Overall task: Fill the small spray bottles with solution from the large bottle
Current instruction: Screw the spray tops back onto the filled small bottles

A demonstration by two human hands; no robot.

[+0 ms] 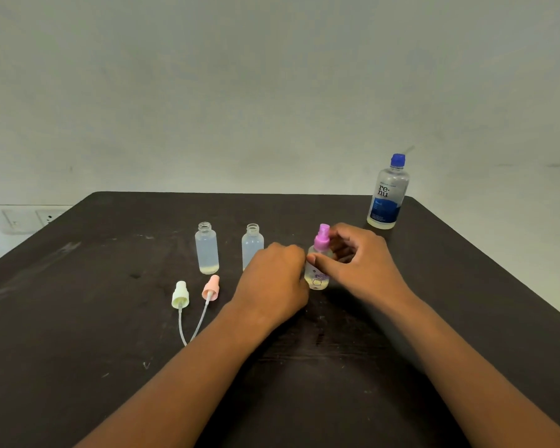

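The small clear plastic spray bottle with the purple pump top [318, 260] stands upright on the dark bench [78, 318], between both hands. The left hand [272, 282] grips its body; the right hand [359, 263] curls by its cap, thumb touching the bottle.

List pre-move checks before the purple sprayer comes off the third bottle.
1. Left hand steadying the small clear bottle with purple spray top: ok, gripping its body.
2. Right hand on the purple top: cannot tell, fingers are near it.
3. Two uncapped clear small bottles upright: ok.
4. Cream spray head and pink spray head lying clear of the hands: ok.
5. Large clear bottle with blue cap open for pouring: not ok, capped at the far right.
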